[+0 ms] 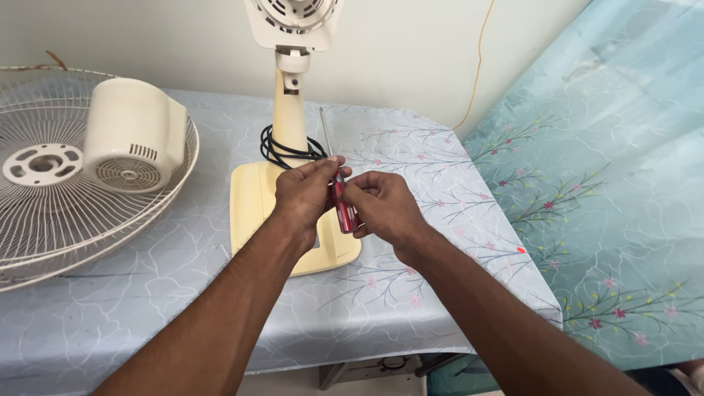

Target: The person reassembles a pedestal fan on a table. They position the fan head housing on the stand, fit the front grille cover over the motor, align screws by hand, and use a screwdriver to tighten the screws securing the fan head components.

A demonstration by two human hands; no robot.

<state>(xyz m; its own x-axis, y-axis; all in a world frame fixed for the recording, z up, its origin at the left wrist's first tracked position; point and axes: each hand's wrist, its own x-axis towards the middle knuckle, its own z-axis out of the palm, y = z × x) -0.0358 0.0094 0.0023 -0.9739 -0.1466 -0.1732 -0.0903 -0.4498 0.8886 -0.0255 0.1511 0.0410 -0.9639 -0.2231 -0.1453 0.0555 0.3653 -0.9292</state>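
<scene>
Both hands, left (304, 194) & right (381, 205), are gripping red-handled screwdriver (343, 209) over fan base (253, 198), mid-worktop (381, 301), edges well apart.

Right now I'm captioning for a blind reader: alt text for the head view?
Left hand and right hand together hold a red-handled screwdriver above a cream fan base on a cloth-covered table; a fan grille lies left.

Cloth-covered table (411, 308): fan base (253, 202), grille (44, 220).
</scene>
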